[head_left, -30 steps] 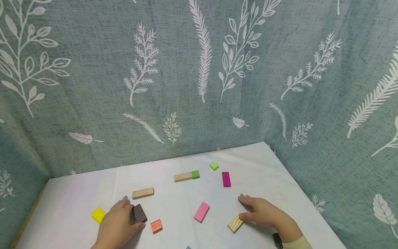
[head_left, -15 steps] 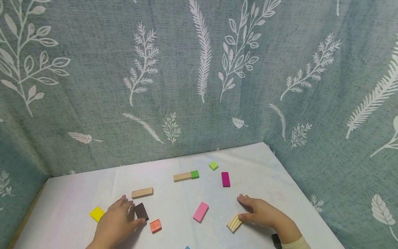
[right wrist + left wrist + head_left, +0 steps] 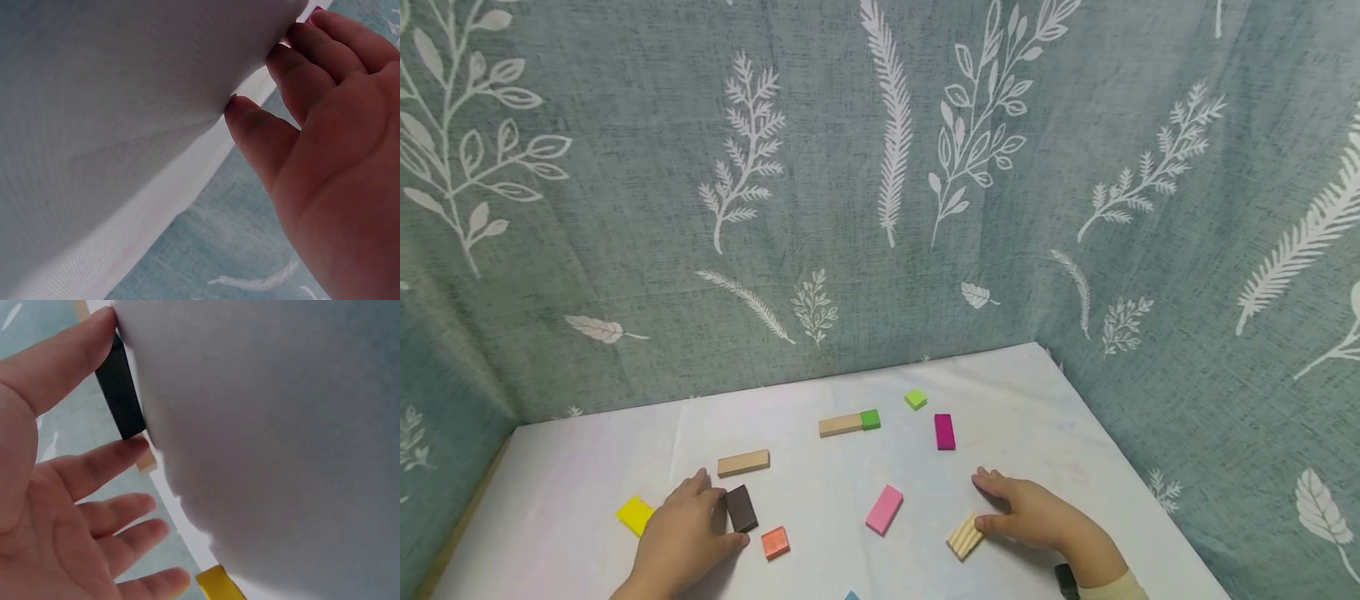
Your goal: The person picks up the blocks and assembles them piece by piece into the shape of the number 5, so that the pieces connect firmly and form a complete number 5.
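Observation:
My left hand [image 3: 683, 533] is at a dark brown block [image 3: 742, 509] on the left of the white-covered table. Its thumb and index finger pinch the block's two ends in the left wrist view, while the other fingers are spread. A yellow block [image 3: 636, 515] lies partly hidden behind this hand. On the right, my right hand [image 3: 1033, 517] rests with loosely bent fingers, the thumb over the edge of a cream ribbed block [image 3: 964, 537]. Its fingertips [image 3: 237, 103] meet the white cloth in the right wrist view.
Around the left hand lie a tan block [image 3: 743, 463] and an orange block [image 3: 776, 542]. A pink block [image 3: 884, 510] sits mid-table; farther back are a tan-and-green pair [image 3: 842, 425], a lime block [image 3: 916, 399] and a magenta block [image 3: 944, 432]. A patterned curtain [image 3: 850, 208] stands behind.
The dark brown block has turned and shifted slightly at my left hand, and the left thumb has moved to its near end. My right hand stays put.

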`<state>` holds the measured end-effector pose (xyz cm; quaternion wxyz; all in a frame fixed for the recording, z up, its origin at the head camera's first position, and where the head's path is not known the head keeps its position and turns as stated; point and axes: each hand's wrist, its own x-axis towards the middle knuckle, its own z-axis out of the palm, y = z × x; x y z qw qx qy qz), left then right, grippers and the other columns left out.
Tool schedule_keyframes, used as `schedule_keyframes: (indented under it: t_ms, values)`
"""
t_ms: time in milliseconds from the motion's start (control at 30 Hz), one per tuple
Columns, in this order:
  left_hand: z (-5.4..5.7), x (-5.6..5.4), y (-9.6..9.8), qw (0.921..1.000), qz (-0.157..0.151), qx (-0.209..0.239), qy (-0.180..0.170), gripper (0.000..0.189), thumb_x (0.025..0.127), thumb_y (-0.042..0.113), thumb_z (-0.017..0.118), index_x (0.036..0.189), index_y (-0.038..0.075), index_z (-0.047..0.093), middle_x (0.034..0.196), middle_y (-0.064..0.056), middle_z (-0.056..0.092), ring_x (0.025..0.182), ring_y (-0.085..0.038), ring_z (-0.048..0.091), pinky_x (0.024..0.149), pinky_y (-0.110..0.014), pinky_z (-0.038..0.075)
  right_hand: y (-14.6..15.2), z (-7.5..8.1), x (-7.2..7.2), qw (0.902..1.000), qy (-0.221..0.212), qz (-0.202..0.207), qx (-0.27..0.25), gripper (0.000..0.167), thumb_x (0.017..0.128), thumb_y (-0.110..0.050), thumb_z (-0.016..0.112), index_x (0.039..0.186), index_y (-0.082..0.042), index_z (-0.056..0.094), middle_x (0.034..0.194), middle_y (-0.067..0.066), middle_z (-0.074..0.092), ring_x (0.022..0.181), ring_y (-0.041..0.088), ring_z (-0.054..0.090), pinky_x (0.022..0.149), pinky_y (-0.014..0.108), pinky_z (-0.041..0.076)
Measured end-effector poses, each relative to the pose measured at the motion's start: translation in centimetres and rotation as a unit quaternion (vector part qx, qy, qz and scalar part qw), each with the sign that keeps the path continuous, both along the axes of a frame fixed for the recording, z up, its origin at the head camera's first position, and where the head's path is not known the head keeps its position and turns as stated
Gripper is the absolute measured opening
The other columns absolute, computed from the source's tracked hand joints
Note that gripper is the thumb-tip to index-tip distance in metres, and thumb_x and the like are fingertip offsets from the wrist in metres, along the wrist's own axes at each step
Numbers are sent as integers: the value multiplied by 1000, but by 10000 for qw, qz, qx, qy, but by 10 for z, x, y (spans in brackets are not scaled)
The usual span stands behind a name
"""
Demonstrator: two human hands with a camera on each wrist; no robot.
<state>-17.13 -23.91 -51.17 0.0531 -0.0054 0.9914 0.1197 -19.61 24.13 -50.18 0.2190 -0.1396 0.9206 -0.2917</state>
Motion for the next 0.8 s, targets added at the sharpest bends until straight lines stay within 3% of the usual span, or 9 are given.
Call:
schedule_keyframes:
  t_ms: [500, 667, 800]
  values:
    - [-4, -6, -4, 9955, 256, 862, -299, 91, 60, 50, 93, 131, 2, 63, 150, -32, 44, 134, -55, 44, 102, -68, 43, -1, 2, 1, 10000, -7, 0, 44, 78, 85, -46, 78, 147, -7, 52, 156, 11, 46, 149, 35, 38, 119, 60, 29]
    - [1, -8, -1, 9865, 235, 1593, -294, 88, 66, 45, 92, 137, 4, 59, 147, -28, 50, 136, -52, 44, 108, -66, 39, -1, 1, 2, 10000, 38, 15, 62, 78, 85, -46, 78, 147, -6, 52, 156, 12, 47, 149, 35, 38, 119, 60, 29]
    - [2, -10, 2, 9783, 390, 2022, -237, 86, 71, 40, 90, 141, 5, 55, 147, -27, 51, 139, -52, 41, 111, -66, 36, -1, 0, 2, 9999, 74, 83, 72, 78, 85, -46, 77, 147, -6, 52, 157, 13, 45, 149, 36, 36, 119, 61, 28]
